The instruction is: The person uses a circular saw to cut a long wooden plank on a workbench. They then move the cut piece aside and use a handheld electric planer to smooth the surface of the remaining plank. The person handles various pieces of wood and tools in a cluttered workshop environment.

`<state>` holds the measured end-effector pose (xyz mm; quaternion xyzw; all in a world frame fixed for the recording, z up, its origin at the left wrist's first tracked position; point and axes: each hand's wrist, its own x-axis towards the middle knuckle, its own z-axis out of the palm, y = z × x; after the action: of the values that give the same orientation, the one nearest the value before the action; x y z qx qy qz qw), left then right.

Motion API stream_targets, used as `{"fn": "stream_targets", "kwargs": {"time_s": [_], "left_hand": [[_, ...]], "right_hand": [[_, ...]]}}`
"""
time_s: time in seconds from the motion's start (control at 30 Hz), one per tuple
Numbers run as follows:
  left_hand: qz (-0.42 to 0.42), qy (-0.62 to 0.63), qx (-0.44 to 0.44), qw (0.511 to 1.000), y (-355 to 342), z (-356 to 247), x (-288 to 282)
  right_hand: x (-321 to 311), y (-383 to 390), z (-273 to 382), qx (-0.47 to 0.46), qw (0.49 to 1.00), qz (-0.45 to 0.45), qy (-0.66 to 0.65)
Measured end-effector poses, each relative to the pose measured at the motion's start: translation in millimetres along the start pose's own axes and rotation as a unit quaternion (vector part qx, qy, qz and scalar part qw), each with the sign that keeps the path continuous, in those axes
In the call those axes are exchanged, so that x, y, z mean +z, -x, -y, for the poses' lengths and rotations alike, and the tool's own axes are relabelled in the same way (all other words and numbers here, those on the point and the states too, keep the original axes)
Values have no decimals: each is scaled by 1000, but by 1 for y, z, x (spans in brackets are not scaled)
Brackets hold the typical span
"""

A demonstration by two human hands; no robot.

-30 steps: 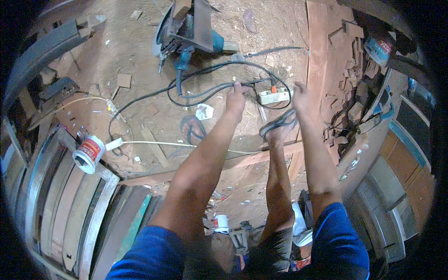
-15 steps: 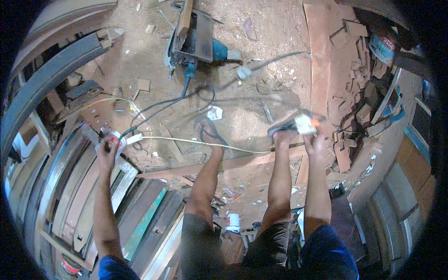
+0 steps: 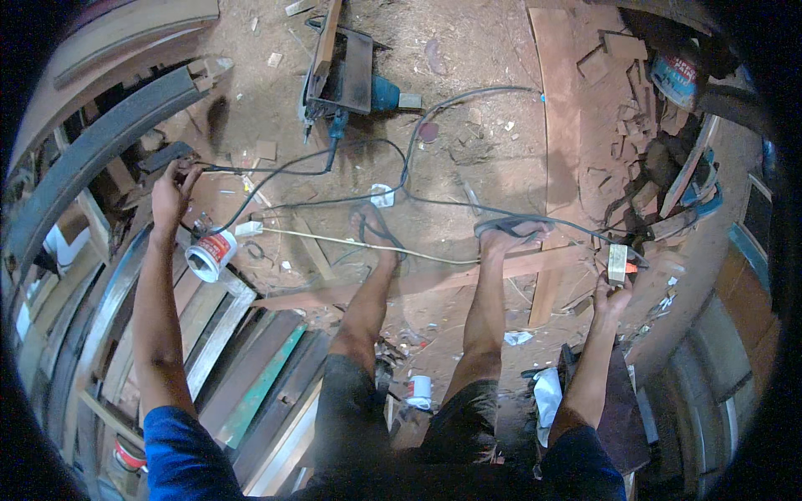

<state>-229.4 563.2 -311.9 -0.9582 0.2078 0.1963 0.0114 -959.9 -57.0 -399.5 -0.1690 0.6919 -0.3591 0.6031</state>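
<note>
My left hand (image 3: 174, 185) is closed on a black cable (image 3: 280, 171) at the upper left. My right hand (image 3: 611, 294), lower right, grips a white power strip (image 3: 616, 264) with an orange plug (image 3: 631, 267) and dark cords running from it. A teal power saw (image 3: 351, 79) with a metal base plate and a piece of wood against it lies on the dusty floor, above the looping cables. Beside my left arm stands a white bucket with a red label (image 3: 206, 259); a pale cord (image 3: 368, 246) crosses near my sandalled feet.
Curved beams (image 3: 100, 142) and stacked boards (image 3: 251, 376) fill the left. Long planks (image 3: 555, 100), wood offcuts (image 3: 631, 100) and a blue paint can (image 3: 672, 79) are at the right. A small white bucket (image 3: 419, 392) sits between my legs.
My left hand has moved far out to the left with a cable. My right hand has lifted the power strip and carried it right and downward, stretching the cables across the floor.
</note>
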Motion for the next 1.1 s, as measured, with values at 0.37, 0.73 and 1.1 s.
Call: {"fn": "stream_targets", "kwargs": {"time_s": [0.37, 0.73, 1.1], "left_hand": [[23, 339, -128, 932, 109, -279, 87], [197, 729, -189, 628, 154, -508, 264], [172, 677, -233, 676, 173, -472, 300]], "right_hand": [[82, 120, -146, 253, 953, 161, -50], [109, 102, -148, 69, 762, 248, 595], [213, 89, -123, -229, 731, 308, 564]]}}
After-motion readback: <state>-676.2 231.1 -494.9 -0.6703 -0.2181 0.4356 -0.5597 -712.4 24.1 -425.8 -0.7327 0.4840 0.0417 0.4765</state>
